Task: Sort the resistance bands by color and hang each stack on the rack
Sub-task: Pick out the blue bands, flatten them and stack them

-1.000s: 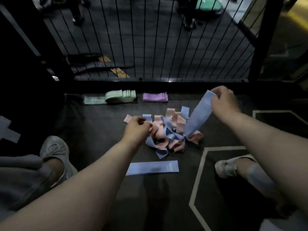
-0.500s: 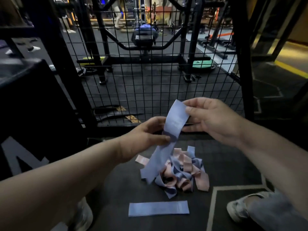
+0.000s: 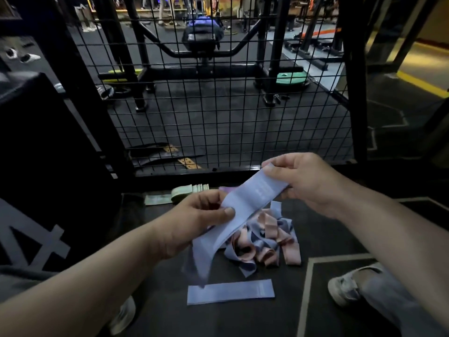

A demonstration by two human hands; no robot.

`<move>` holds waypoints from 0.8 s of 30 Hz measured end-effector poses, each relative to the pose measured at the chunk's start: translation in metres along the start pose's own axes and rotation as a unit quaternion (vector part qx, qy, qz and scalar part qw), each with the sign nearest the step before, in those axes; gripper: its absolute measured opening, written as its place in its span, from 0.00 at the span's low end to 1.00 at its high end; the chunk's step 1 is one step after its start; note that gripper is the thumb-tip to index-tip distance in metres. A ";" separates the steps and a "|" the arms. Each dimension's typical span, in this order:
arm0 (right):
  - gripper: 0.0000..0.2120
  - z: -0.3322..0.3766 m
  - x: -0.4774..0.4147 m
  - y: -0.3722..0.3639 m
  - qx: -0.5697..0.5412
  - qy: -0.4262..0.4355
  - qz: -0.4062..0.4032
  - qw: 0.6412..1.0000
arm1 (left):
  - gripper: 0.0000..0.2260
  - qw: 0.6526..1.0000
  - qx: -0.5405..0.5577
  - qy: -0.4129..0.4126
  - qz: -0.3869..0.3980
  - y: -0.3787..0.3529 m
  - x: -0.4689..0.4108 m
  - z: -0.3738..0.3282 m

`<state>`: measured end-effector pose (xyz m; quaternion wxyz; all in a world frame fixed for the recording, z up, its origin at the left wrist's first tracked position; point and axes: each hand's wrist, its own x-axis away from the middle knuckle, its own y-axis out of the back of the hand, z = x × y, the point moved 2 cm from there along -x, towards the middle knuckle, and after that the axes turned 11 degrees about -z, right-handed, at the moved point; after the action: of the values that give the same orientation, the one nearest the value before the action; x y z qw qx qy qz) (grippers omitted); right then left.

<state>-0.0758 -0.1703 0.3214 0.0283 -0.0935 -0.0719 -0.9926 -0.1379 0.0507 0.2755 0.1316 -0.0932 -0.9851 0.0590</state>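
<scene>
The left hand pinches the blue band at its middle and the right hand its upper end, above the tangled pile. Best smooth it flat, then lay it squarely on the lone band.

No text, brand or number legible. Raised light-blue elastic resistance band: patch of faint pale print toward its upper end, too blurred to read. Flat light-blue elastic resistance band on the dark floor: faint pale print near its right end, too small and dim to read. Black box-shaped block at left: large pale-grey angular marking on its near face, cut by the frame edge; character cannot be told.
</scene>
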 end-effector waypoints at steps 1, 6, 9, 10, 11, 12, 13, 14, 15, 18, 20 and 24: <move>0.07 0.000 -0.002 0.000 0.007 0.008 -0.008 1.000 | 0.10 1.000 0.000 0.007 -0.005 0.001 0.000 -0.001; 0.05 0.003 -0.010 0.006 0.017 0.055 -0.070 0.996 | 0.08 0.999 -0.013 0.034 0.008 0.004 0.001 0.001; 0.07 0.005 -0.017 0.017 0.012 0.079 -0.104 0.991 | 0.11 0.998 -0.048 0.044 -0.002 0.010 0.003 0.000; 0.07 0.005 -0.018 0.019 0.006 0.080 -0.103 0.991 | 0.12 0.997 -0.068 0.041 -0.007 0.013 0.003 -0.001; 0.08 0.006 -0.018 0.021 0.002 0.082 -0.100 0.992 | 0.15 0.995 -0.093 0.036 -0.015 0.017 0.003 -0.002; 0.08 0.006 -0.018 0.023 -0.001 0.085 -0.096 0.992 | 0.17 0.992 -0.121 0.032 -0.025 0.020 0.003 -0.003; 0.07 0.007 -0.018 0.024 -0.006 0.088 -0.092 0.992 | 0.19 0.988 -0.147 0.030 -0.035 0.024 0.004 -0.004; 0.06 0.008 -0.018 0.025 -0.016 0.090 -0.092 0.992 | 0.20 0.984 -0.169 0.032 -0.042 0.028 0.004 -0.005; 0.04 0.009 -0.018 0.026 -0.025 0.090 -0.093 0.991 | 0.20 0.980 -0.186 0.039 -0.050 0.032 0.005 -0.005; 0.02 0.009 -0.019 0.034 -0.007 0.082 -0.100 0.992 | 0.18 0.975 -0.201 0.054 -0.076 0.043 0.005 -0.005; 0.03 0.008 -0.018 0.041 0.030 0.086 -0.117 0.989 | 0.16 0.971 -0.203 0.052 -0.112 0.053 0.003 -0.004; 0.05 0.005 -0.019 0.050 0.089 0.149 -0.180 0.968 | 0.11 0.961 -0.142 0.049 -0.231 0.076 -0.004 0.003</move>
<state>-0.0532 -0.2179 0.3294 -0.1326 0.0725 -0.1709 -0.9736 -0.1221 0.1241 0.2612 0.1748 0.1162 -0.9706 -0.1178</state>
